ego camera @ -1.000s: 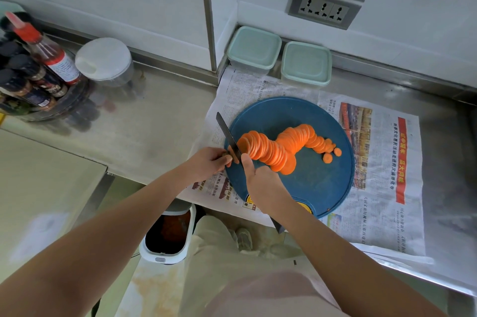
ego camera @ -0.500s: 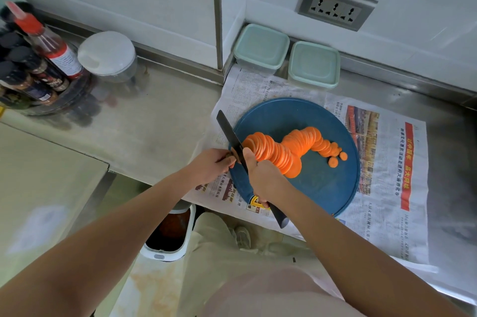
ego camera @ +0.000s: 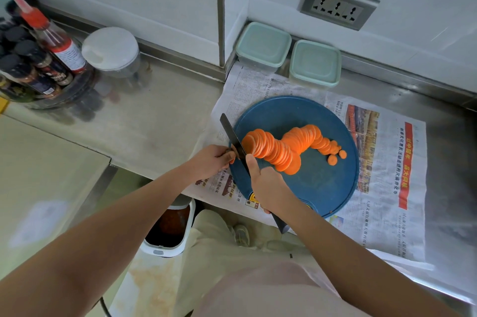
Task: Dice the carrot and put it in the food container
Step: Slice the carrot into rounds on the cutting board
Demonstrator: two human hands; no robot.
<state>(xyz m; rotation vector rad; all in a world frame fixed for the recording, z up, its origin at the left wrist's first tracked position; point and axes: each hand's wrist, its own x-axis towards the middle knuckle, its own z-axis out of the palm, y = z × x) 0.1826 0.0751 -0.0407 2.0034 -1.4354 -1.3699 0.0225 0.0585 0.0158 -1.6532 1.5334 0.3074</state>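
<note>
Carrot slices [ego camera: 278, 151] on countertop board [ego camera: 322, 182]; left hand [ego camera: 213, 161] pinches stub [ego camera: 232, 161], right hand [ego camera: 268, 187] grips knife [ego camera: 233, 135].

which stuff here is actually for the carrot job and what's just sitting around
For the job: carrot, knife, blue cutting board, two lidded food containers.
Just lying about: sauce bottles, white-lidded jar, wall socket, bin.
</note>
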